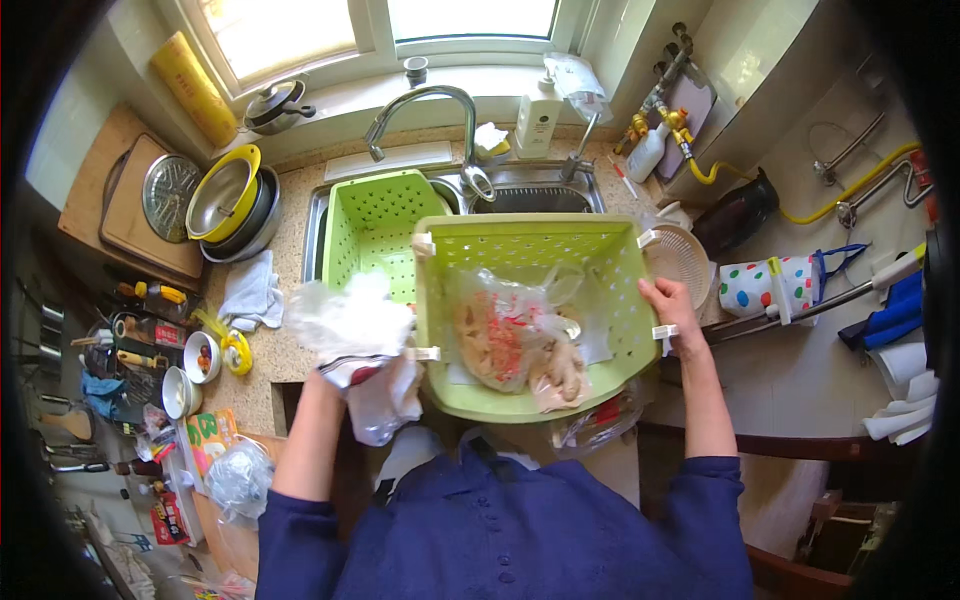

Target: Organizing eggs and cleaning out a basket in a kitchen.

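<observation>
A green plastic basket (525,232) with white clips hangs in front of my body. Inside it lie a clear bag with red print (495,337) and pieces of ginger root (561,371). My right hand (671,309) grips the basket's right rim, thumb on top. Crumpled white and clear plastic bags (352,319) cover most of my left hand (322,394) at the basket's left side; its fingers are hidden. A second green perforated basket (382,195) sits in the left part of the steel sink (315,225), behind the first.
A curved faucet (471,112) rises behind the sink. Left on the counter are stacked bowls (225,195), a cloth (253,291) and small white bowls (201,357). A beige colander (677,262) and a dotted bag (765,285) are at the right.
</observation>
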A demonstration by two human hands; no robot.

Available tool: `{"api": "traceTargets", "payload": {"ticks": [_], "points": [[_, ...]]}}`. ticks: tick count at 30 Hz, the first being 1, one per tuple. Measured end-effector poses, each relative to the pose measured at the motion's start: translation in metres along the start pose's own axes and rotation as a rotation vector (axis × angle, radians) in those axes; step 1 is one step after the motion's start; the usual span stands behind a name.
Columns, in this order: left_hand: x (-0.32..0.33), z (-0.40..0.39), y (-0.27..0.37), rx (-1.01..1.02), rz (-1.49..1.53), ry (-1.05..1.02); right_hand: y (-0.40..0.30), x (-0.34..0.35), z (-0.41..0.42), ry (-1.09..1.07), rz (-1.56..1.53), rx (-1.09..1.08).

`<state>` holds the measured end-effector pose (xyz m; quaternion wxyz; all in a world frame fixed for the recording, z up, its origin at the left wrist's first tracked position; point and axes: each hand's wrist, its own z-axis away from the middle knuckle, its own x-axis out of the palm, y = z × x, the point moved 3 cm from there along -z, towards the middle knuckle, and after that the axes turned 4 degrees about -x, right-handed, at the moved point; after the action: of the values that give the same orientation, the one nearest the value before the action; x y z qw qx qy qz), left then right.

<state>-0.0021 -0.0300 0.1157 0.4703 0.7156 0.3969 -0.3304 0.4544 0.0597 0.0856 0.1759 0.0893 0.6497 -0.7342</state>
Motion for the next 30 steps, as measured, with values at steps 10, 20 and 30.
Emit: {"api": "traceTargets", "payload": {"ticks": [10,20,30], "points": [[0.051,-0.009,-0.057,-0.246,0.876,-0.381,-0.035,-0.022,-0.014,-0.077,0.052,0.24],[0.049,-0.011,-0.067,-0.496,2.137,-0.442,-0.195,0.108,0.008,-0.147,0.043,-0.287],[0.019,-0.037,-0.083,-0.566,1.989,-0.334,-0.224,0.291,-0.028,-0.395,-0.034,-0.633]]}}
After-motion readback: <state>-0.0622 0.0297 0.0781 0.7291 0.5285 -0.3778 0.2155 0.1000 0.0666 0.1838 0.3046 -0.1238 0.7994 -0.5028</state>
